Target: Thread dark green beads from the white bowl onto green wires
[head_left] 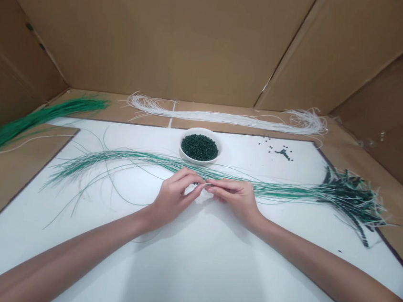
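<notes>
White against green: pinching thin strand (208,184) with narrow grip, left hand (174,192) and right hand (240,197).
On the far side: green-and-white strand bundle (287,191), bowl (200,162) of dark-green beads (199,147).

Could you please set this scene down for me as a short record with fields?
Left hand: fingertips pinched on a thin strand
Right hand: fingertips pinched on the same strand
Bowl: white, holding dark green beads
Mixed bundle: green and white strands, dark clustered ends at right
Loose beads: right of the bowl, on the white surface
White strands: behind the bowl
Green strands: far left
</notes>
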Action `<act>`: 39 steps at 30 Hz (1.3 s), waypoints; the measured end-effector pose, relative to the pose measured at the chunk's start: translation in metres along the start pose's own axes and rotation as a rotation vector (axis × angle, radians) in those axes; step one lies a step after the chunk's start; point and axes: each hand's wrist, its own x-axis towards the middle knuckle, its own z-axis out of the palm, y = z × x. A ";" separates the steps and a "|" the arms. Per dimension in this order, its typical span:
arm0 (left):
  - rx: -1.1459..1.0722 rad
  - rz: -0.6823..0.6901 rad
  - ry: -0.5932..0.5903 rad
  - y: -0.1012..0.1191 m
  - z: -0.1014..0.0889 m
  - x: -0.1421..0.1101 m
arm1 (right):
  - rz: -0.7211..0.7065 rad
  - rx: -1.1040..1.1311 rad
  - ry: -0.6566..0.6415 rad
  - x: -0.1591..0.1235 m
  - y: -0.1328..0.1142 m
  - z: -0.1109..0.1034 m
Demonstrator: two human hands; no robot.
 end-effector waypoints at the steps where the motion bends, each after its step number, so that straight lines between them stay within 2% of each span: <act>1: -0.001 0.001 -0.001 0.000 0.000 0.000 | 0.004 0.006 -0.001 0.000 0.000 0.000; 10: -0.022 0.009 0.007 -0.001 0.001 -0.001 | 0.021 0.030 -0.019 0.001 -0.002 0.000; 14: -0.037 -0.036 0.013 0.001 -0.001 0.000 | 0.011 0.036 -0.016 0.002 0.001 0.000; 16: -0.072 -0.132 0.021 0.003 -0.002 0.002 | -0.006 0.028 -0.015 0.002 0.003 0.000; 19: -0.229 -0.391 0.017 0.006 -0.002 0.007 | -0.089 -0.044 -0.020 0.001 0.004 -0.001; 23: -0.572 -0.713 -0.056 0.013 0.000 0.011 | -0.398 -0.288 -0.010 0.002 0.000 0.000; 25: -0.734 -0.833 -0.092 0.016 0.000 0.012 | -0.543 -0.414 0.000 0.004 0.000 0.000; 27: -0.858 -0.927 -0.097 0.018 0.000 0.012 | -0.628 -0.510 0.000 0.006 0.002 0.001; 33: -1.016 -1.078 -0.051 0.023 -0.005 0.016 | -0.751 -0.737 -0.083 0.010 0.013 -0.001; 39: -1.043 -1.135 -0.007 0.027 -0.009 0.019 | -0.746 -0.846 -0.192 0.011 0.012 -0.005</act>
